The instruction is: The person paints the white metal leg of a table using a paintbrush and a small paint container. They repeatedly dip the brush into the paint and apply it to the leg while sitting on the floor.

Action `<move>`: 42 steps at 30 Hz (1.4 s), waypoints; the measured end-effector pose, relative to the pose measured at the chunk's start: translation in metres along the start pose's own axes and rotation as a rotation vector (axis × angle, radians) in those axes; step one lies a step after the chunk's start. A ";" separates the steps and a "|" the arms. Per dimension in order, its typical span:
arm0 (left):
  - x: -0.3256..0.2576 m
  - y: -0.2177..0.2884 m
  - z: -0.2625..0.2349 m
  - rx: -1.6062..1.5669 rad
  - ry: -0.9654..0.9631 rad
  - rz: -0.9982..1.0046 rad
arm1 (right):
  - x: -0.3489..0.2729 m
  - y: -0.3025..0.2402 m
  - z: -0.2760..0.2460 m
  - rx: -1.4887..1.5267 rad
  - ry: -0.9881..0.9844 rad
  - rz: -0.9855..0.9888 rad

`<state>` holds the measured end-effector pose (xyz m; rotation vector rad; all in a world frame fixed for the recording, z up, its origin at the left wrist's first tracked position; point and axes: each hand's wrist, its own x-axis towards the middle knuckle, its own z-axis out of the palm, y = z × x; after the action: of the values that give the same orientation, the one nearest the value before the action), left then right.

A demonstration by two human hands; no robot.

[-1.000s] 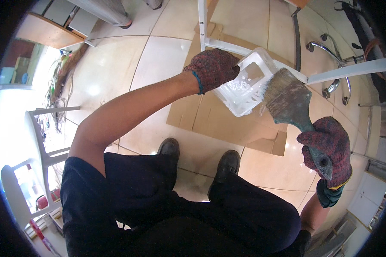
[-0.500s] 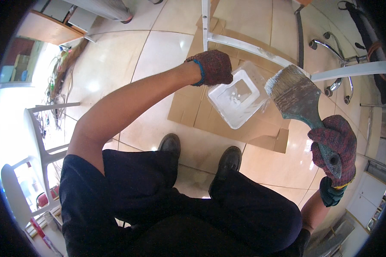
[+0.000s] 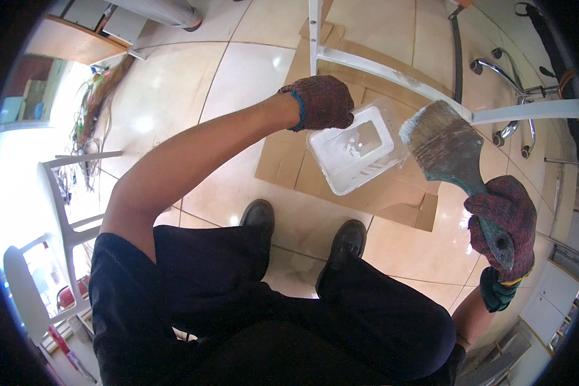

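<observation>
My left hand (image 3: 321, 103), in a dark knitted glove, is closed on the rim of a clear plastic container (image 3: 346, 174). White paint (image 3: 336, 149) lies inside the container, which is tilted. On the right, my gloved right hand (image 3: 505, 219) grips a wide paintbrush (image 3: 453, 151) by its greenish handle. The bristles point up and left, with white paint on their tips, apart from the container. Beyond both hands runs a white metal frame (image 3: 392, 78) with an upright bar and a crossbar.
Flattened cardboard (image 3: 289, 157) covers part of the tiled floor (image 3: 174, 90) under the container. A chair base with casters (image 3: 508, 96) stands at the far right. On the left are a white plastic chair (image 3: 58, 212) and a tangle of cables (image 3: 87, 128).
The container has tilted a little more in my left hand. The brush has stayed almost still; the whole view has shifted slightly.
</observation>
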<state>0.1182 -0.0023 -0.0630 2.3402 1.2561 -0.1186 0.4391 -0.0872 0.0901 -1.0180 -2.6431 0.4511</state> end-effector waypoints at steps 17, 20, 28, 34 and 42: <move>0.014 -0.028 0.003 0.175 0.349 0.142 | -0.021 0.005 -0.008 0.123 0.132 0.199; 0.013 -0.044 -0.003 0.049 0.427 0.080 | -0.017 0.006 -0.010 0.062 0.124 0.099; 0.004 -0.054 -0.006 0.133 0.542 0.166 | -0.005 0.002 -0.008 0.030 0.115 0.001; 0.001 -0.051 -0.010 -0.018 0.479 -0.026 | -0.015 0.005 -0.001 0.095 0.124 0.110; -0.014 -0.057 -0.019 0.618 0.471 0.203 | -0.013 0.005 -0.001 -0.059 0.131 0.031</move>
<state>0.0610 0.0222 -0.0632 3.1535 1.3098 0.1444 0.4515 -0.0925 0.0870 -1.0687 -2.5409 0.3035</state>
